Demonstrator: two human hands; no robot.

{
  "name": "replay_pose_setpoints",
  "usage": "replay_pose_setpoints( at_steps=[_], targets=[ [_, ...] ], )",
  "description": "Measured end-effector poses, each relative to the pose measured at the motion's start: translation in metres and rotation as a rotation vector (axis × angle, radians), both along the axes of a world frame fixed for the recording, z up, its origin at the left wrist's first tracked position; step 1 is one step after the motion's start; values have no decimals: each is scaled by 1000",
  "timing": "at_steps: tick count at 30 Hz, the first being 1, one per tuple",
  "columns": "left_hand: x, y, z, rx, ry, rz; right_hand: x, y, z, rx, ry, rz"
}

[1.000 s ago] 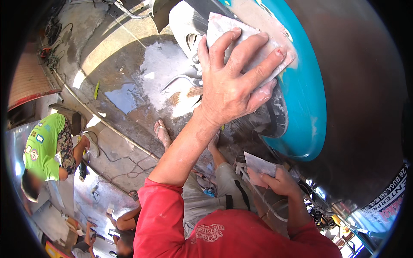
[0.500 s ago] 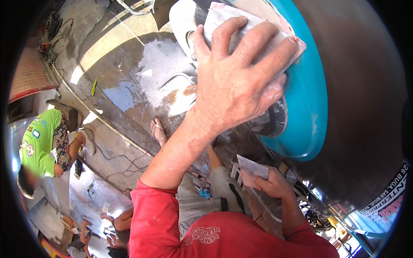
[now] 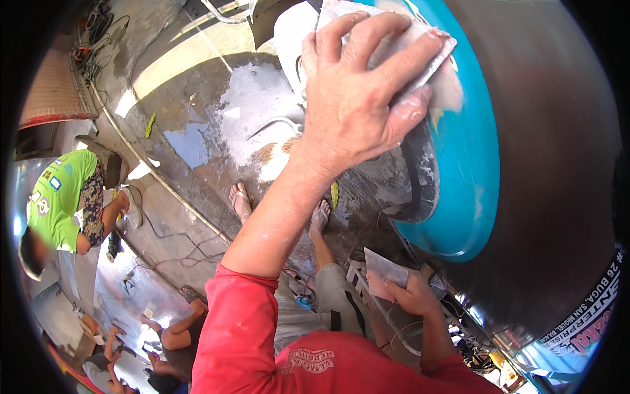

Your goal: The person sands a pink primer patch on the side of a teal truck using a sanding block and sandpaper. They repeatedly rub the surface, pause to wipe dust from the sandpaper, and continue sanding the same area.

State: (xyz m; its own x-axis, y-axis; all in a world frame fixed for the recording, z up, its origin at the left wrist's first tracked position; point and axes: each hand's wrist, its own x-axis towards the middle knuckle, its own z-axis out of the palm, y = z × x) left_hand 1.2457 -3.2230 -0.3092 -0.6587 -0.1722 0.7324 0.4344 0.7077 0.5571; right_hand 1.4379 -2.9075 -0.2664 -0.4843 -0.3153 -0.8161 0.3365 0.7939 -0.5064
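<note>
My left hand (image 3: pixel 357 98) reaches up with its fingers spread over a dusty whitish sandpaper pad (image 3: pixel 394 49), pressing it against the upper edge of a curved teal vehicle panel (image 3: pixel 469 177). A pale, sanded-looking patch (image 3: pixel 448 88) shows on the panel beside my thumb. Lower down, my right hand (image 3: pixel 415 294) is closed round a thin greyish-white sheet (image 3: pixel 384 272) that looks like sandpaper. The sheet is held apart from the panel, and my fingers behind it are partly hidden.
Dark vehicle body (image 3: pixel 558 151) fills the right side. A pale hose (image 3: pixel 147 164) and loose cables (image 3: pixel 187 253) cross the wet concrete floor at left. A person in a green shirt (image 3: pixel 62 197) crouches at far left; other people sit at lower left. A metal frame (image 3: pixel 387 315) stands beside my right hand.
My left hand and the sandpaper pad have shifted up and left along the panel, baring more of the pale patch. The view has shifted slightly; my right hand still holds its sheet.
</note>
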Motion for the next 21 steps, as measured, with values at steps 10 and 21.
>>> replay_pose_setpoints(
  at_steps=[10, 21],
  targets=[
    [30, -6, -10, 64, -110, -148, -10, -23, -2, 7, 56, 31],
    [16, 3, 11, -14, -62, -37, -18, -28, -3, 20, 44, 60]
  ],
)
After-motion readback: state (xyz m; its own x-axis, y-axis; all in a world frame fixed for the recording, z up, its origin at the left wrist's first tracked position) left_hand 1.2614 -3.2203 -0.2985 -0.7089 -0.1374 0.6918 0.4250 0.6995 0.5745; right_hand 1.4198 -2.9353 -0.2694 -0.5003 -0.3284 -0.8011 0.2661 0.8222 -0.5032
